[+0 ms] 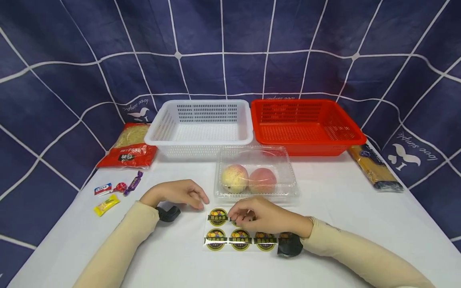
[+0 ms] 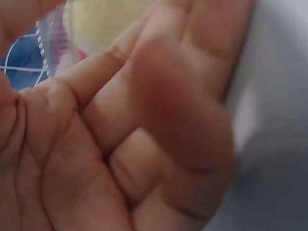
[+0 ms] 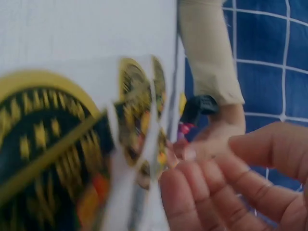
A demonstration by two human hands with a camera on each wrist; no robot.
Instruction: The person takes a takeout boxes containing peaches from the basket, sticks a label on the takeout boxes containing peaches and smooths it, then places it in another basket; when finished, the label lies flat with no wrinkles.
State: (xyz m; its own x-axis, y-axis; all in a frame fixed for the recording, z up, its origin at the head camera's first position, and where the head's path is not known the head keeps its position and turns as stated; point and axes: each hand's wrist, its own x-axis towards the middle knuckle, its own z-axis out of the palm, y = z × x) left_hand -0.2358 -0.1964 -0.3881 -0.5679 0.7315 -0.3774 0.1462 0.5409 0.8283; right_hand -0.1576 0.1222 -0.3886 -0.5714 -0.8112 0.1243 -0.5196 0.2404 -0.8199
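Right hand (image 1: pixel 260 218) pinches a round black-and-gold sticker (image 3: pixel 139 122) on the clear backing sheet (image 1: pixel 212 230); relaxed, empty left hand (image 1: pixel 180 193) rests just left of the sheet.

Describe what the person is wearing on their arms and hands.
Both arms wear long, snug beige sleeves down to the wrists: left sleeve, right sleeve. Each wrist carries a black strapped camera: left, right. The left hand and right hand are bare, without gloves.
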